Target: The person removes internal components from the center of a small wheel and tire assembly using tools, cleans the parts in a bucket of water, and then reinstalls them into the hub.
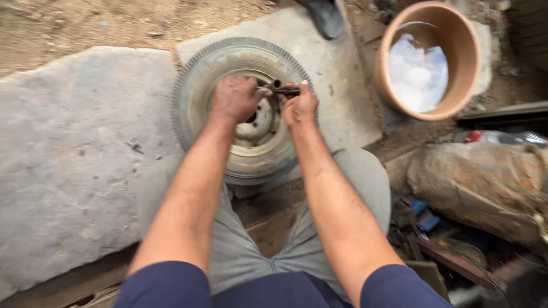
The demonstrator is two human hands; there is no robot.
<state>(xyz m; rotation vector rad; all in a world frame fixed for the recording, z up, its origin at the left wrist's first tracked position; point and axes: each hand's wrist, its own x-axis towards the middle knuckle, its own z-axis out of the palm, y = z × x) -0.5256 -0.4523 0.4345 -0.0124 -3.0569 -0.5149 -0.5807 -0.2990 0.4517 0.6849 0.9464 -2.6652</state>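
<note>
Both hands grip a dark tool (279,88) at upper centre: the left hand (235,98) looks closed around its left end, though blur hides the fingers, and the right hand (299,106) is clamped on its right end. Beneath them lies a wheel (197,85) on a slab (74,159). At upper right, a tub (456,40) holds water (418,73).

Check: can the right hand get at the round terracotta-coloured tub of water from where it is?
Probably yes: the right hand grips a dark metal tool, but bare slab lies between it and the tub.

Your left hand (235,98) and right hand (299,105) grip a dark tool (281,89) over the wheel (245,111); a tub (429,60) sits beside that wheel.
</note>
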